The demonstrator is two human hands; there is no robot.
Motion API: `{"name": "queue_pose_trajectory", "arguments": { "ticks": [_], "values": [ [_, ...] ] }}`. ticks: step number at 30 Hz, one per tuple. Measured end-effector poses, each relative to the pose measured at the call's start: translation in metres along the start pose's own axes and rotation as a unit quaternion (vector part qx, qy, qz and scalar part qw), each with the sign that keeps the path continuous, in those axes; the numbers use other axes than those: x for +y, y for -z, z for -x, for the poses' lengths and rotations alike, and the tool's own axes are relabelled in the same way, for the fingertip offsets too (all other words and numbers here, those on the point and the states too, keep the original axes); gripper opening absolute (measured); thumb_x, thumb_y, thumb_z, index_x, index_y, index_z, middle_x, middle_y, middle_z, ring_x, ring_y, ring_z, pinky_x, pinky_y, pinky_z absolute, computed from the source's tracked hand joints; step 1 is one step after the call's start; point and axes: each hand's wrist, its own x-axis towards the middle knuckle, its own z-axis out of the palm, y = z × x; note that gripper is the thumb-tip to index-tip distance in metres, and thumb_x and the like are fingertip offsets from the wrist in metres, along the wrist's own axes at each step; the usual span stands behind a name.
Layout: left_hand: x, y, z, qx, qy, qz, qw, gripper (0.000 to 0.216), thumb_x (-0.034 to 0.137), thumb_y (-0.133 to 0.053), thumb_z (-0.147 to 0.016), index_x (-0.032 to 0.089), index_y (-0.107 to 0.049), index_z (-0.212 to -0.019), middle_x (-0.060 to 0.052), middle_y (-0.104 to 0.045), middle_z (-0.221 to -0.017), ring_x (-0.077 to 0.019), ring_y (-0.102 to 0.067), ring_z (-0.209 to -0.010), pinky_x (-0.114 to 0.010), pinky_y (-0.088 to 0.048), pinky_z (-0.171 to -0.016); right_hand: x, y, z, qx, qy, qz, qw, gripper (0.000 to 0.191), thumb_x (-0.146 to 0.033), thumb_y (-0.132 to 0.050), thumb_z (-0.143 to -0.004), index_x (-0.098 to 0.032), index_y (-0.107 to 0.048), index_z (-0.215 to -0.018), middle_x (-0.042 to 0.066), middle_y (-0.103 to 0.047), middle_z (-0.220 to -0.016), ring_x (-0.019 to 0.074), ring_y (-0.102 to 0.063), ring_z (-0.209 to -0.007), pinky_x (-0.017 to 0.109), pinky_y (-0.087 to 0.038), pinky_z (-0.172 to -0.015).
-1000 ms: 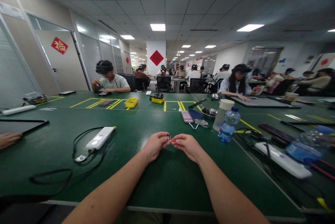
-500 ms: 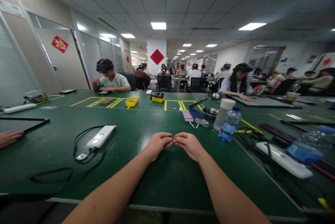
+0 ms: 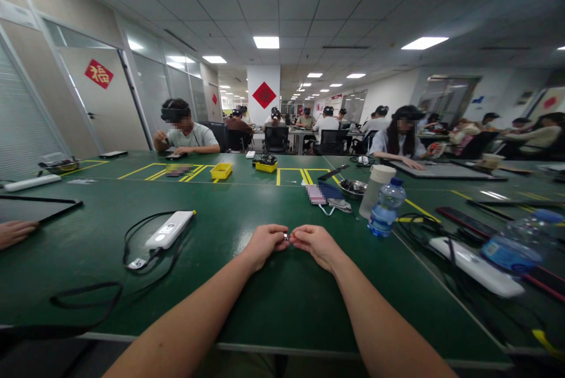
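Note:
My left hand and my right hand meet just above the green table, fingertips almost touching. Between thumb and forefinger of the left hand is a tiny shiny metal piece, too small for its kind to be told. The right hand's fingers are pinched together at the right side of that piece. Whether the right fingertips hold a part of their own cannot be made out.
Left of my hands lies a white power bank with a black cable. To the right stand a water bottle, a whitish tumbler and a metal bowl. Yellow trays sit farther back. A co-worker's hand rests at far left.
The small metal piece shows a little more plainly between my fingertips. Both hands keep nearly the same place; the whole view has shifted very slightly.

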Motion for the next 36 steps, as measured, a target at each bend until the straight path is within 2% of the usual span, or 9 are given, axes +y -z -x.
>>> {"name": "queue_pose_trajectory", "arguments": {
  "ticks": [5, 9, 13, 16, 19, 22, 27, 32, 36],
  "values": [
    [0.004, 0.01, -0.004, -0.032, 0.068, 0.105, 0.992, 0.041, 0.042, -0.051, -0.08, 0.005, -0.06, -0.096, -0.018, -0.063, -0.092, -0.0194, -0.065, -0.078, -0.028, -0.053, -0.071, -0.006, 0.003, 0.001, 0.002, -0.075, -0.07, 0.995, 0.046, -0.053, -0.047, -0.078, -0.01, -0.062, -0.078, 0.015, -0.067, -0.082, 0.0197, -0.065, -0.078, 0.033, -0.052, -0.073],
    [0.008, 0.016, -0.003, -0.074, 0.093, 0.132, 0.984, 0.058, 0.056, -0.042, -0.079, 0.004, -0.059, -0.1, -0.02, -0.061, -0.098, -0.0226, -0.064, -0.084, -0.031, -0.051, -0.074, -0.007, 0.005, 0.001, -0.002, -0.101, -0.09, 0.991, 0.056, -0.06, -0.039, -0.079, -0.009, -0.063, -0.081, 0.017, -0.067, -0.084, 0.0216, -0.065, -0.081, 0.033, -0.052, -0.072],
    [0.009, 0.017, -0.002, -0.083, 0.093, 0.129, 0.984, 0.059, 0.057, -0.042, -0.079, 0.004, -0.059, -0.1, -0.019, -0.062, -0.097, -0.0225, -0.063, -0.085, -0.031, -0.051, -0.074, -0.006, 0.006, 0.001, -0.014, -0.105, -0.094, 0.99, 0.055, -0.057, -0.039, -0.08, -0.008, -0.063, -0.082, 0.018, -0.067, -0.085, 0.0215, -0.066, -0.082, 0.032, -0.052, -0.073],
    [0.008, 0.016, -0.002, -0.084, 0.083, 0.118, 0.986, 0.053, 0.054, -0.047, -0.079, 0.006, -0.059, -0.098, -0.018, -0.062, -0.094, -0.0205, -0.063, -0.082, -0.029, -0.051, -0.071, -0.006, 0.005, 0.002, -0.019, -0.1, -0.077, 0.992, 0.043, -0.048, -0.048, -0.08, -0.008, -0.063, -0.083, 0.017, -0.067, -0.085, 0.0205, -0.066, -0.082, 0.031, -0.052, -0.073],
    [0.003, 0.012, -0.002, -0.082, 0.032, 0.068, 0.994, 0.034, 0.034, -0.063, -0.073, 0.008, -0.06, -0.095, -0.012, -0.063, -0.085, -0.014, -0.063, -0.07, -0.023, -0.051, -0.065, -0.004, 0.003, 0.003, -0.017, -0.06, -0.033, 0.997, 0.018, -0.025, -0.065, -0.071, -0.011, -0.063, -0.082, 0.012, -0.068, -0.084, 0.0183, -0.066, -0.08, 0.028, -0.052, -0.073],
    [-0.003, 0.007, -0.001, -0.075, -0.026, 0.015, 0.997, 0.027, 0.016, -0.069, -0.067, 0.011, -0.061, -0.092, -0.006, -0.062, -0.076, -0.0092, -0.06, -0.06, -0.02, -0.049, -0.06, -0.001, 0.001, 0.004, -0.019, -0.027, 0.009, 0.999, 0.02, -0.014, -0.069, -0.063, -0.013, -0.063, -0.082, 0.007, -0.067, -0.08, 0.0166, -0.066, -0.075, 0.026, -0.052, -0.069],
    [-0.005, 0.003, 0.0, -0.058, -0.004, 0.038, 0.998, 0.028, 0.017, -0.063, -0.072, 0.011, -0.06, -0.099, -0.011, -0.063, -0.089, -0.0131, -0.063, -0.07, -0.024, -0.052, -0.066, 0.001, 0.001, 0.002, -0.013, -0.007, 0.002, 1.0, 0.02, -0.024, -0.07, -0.065, -0.012, -0.062, -0.079, 0.006, -0.066, -0.075, 0.014, -0.066, -0.068, 0.023, -0.052, -0.065],
    [0.002, 0.006, -0.001, -0.045, 0.038, 0.113, 0.992, 0.038, 0.04, -0.051, -0.082, 0.006, -0.06, -0.098, -0.016, -0.062, -0.093, -0.0161, -0.063, -0.073, -0.027, -0.053, -0.067, -0.005, 0.005, -0.002, -0.003, -0.069, -0.086, 0.994, 0.042, -0.047, -0.047, -0.081, -0.008, -0.062, -0.077, 0.014, -0.067, -0.078, 0.0174, -0.066, -0.072, 0.026, -0.053, -0.064],
    [0.005, 0.006, -0.001, -0.034, 0.055, 0.121, 0.991, 0.043, 0.043, -0.048, -0.082, 0.005, -0.059, -0.1, -0.016, -0.062, -0.094, -0.0159, -0.063, -0.072, -0.027, -0.053, -0.066, -0.007, 0.006, -0.002, -0.003, -0.085, -0.097, 0.992, 0.041, -0.043, -0.045, -0.083, -0.007, -0.063, -0.076, 0.016, -0.067, -0.083, 0.0186, -0.066, -0.076, 0.027, -0.053, -0.065]
  ]
}}
